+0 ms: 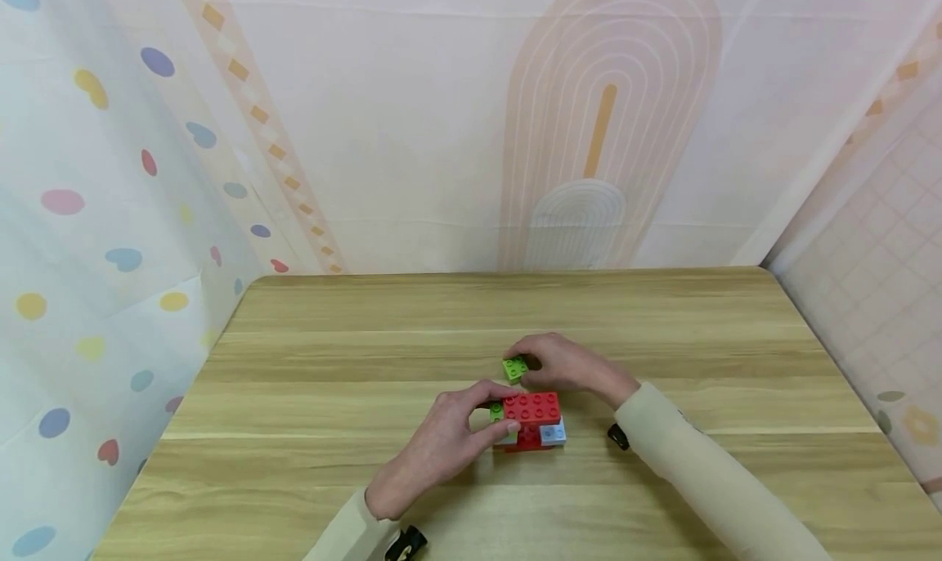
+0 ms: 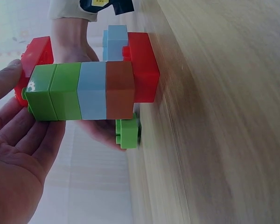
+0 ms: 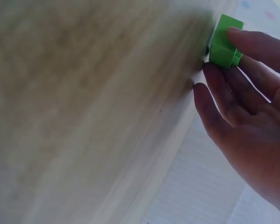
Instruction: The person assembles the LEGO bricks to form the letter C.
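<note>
My left hand (image 1: 444, 442) holds the upper part of a built block structure, thumb on the near side and fingers on the far side of its red top brick (image 1: 540, 408). Beneath that brick, a column of two green bricks (image 2: 53, 91), a light blue brick (image 2: 92, 91) and a brown brick (image 2: 120, 91) rises from a red base brick (image 2: 145, 70). Another light blue brick (image 1: 553, 435) sits at the base's other end. Beyond the structure, my right hand (image 1: 562, 363) pinches a loose green brick (image 3: 226, 42) between thumb and fingers, low over the table.
The wooden table (image 1: 331, 365) spreads out on all sides of the blocks. Patterned cloths (image 1: 412, 119) hang along its back and both sides. A dark strapped device (image 1: 405, 543) is on the left wrist, and another black piece (image 1: 618, 437) shows beneath the right sleeve.
</note>
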Demonstrator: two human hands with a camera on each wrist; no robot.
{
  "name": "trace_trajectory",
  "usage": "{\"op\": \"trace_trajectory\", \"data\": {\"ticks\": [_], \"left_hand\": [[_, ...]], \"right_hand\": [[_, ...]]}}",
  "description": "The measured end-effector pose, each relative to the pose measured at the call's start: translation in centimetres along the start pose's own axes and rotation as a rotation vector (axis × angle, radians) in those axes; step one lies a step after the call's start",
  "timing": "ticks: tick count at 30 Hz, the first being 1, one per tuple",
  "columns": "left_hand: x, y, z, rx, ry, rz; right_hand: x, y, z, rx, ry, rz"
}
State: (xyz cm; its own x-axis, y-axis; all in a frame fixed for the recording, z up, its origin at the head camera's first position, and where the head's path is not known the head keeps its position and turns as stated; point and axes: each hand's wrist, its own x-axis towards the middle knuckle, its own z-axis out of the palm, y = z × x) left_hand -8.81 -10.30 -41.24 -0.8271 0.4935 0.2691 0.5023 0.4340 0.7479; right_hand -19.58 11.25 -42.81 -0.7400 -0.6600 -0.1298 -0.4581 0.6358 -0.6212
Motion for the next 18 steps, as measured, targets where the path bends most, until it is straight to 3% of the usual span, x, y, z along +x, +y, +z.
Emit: {"op": "trace_trajectory", "data": {"ticks": [18], "left_hand": [[0.1, -0.3, 0.1, -0.040, -0.008, 0.013]], "right_hand": [[-2.5, 0.5, -1.1, 0.082, 0.107, -0.027]]}}
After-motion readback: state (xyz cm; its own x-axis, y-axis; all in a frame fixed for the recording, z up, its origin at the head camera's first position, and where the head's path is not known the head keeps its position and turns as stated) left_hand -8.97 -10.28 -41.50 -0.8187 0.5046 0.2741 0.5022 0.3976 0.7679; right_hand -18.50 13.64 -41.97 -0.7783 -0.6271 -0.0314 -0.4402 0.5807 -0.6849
